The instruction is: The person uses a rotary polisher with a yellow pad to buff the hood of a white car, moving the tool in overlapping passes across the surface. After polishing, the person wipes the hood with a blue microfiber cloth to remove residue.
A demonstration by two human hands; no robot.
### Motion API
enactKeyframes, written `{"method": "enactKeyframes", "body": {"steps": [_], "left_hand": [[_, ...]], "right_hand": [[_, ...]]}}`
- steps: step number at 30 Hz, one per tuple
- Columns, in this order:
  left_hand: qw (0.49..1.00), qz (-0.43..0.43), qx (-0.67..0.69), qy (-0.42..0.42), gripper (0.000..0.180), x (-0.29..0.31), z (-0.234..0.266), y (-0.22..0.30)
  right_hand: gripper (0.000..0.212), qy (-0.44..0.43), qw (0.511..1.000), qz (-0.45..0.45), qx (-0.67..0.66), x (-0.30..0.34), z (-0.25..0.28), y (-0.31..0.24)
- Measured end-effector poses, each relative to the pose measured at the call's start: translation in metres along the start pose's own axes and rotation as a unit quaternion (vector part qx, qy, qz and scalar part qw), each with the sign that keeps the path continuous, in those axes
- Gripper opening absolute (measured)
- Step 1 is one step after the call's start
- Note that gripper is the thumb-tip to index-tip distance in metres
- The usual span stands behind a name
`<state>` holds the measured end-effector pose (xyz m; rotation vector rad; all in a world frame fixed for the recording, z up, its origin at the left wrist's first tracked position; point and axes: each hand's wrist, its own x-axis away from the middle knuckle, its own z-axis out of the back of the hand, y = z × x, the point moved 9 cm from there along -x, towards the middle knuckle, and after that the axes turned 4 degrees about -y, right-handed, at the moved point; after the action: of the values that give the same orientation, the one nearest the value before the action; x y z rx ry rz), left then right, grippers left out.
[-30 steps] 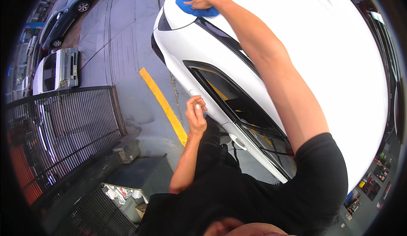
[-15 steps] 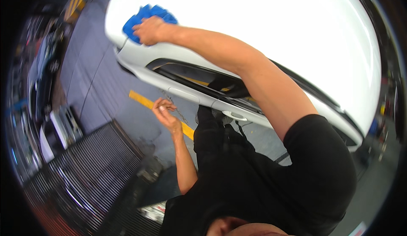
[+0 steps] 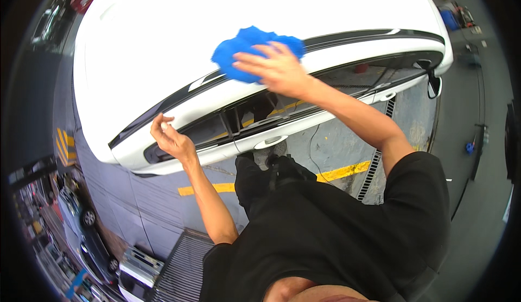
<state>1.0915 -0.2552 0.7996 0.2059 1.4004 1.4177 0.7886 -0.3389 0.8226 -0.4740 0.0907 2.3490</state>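
Note:
A bunched blue microfiber cloth [image 3: 230, 58] lies against the roof edge of a white car [image 3: 179, 25], across the black roof trim. My right hand [image 3: 279, 71] presses on it with fingers stretched over the fabric, and its palm hides part of the cloth. My left hand [image 3: 172, 139] is raised beside the rear side window, with loosely bent fingers and nothing visible in it. Whether it touches the car I cannot tell.
The car's door handle [image 3: 270, 141] and side mirror [image 3: 434, 85] stick out on my side. A thin cable [image 3: 312, 144] runs over the floor near a drain grate [image 3: 372, 174]. Ribbed dark slats [image 3: 184, 264] stand behind me at left. Other cars [image 3: 81, 231] are farther left.
My right hand and the cloth have gone from the car's rear corner to the middle of the roof edge. My view has turned, and my left hand now appears in front of the rear window.

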Motion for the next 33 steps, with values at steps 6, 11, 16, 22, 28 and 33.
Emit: {"method": "enactKeyframes", "body": {"steps": [6, 11, 16, 22, 28, 33], "left_hand": [[0.98, -0.015, -0.11, -0.164, 0.024, -0.062, -0.09, 0.019], [0.973, 0.036, -0.044, -0.225, 0.026, -0.067, -0.127, -0.006], [0.981, 0.046, -0.139, -0.129, 0.032, -0.07, -0.115, -0.018], [0.985, -0.065, -0.153, -0.051, 0.037, -0.07, -0.135, -0.001], [0.984, 0.006, -0.166, -0.059, 0.036, -0.071, -0.1, -0.018], [0.985, 0.01, -0.163, -0.047, 0.036, -0.07, -0.115, -0.014]], "right_hand": [[0.064, 0.096, 0.97, -0.2, 0.103, 0.175, 0.107, 0.204], [0.047, 0.142, 0.904, -0.387, 0.111, 0.26, 0.158, 0.328], [0.046, 0.18, 0.859, -0.457, -0.146, 0.11, 0.107, 0.246], [0.083, -0.181, 0.961, -0.181, -0.105, -0.107, -0.058, 0.042], [0.061, 0.057, 0.975, -0.211, 0.035, -0.027, -0.008, 0.18], [0.055, -0.005, 0.873, -0.473, 0.118, 0.208, 0.077, 0.491]]}}
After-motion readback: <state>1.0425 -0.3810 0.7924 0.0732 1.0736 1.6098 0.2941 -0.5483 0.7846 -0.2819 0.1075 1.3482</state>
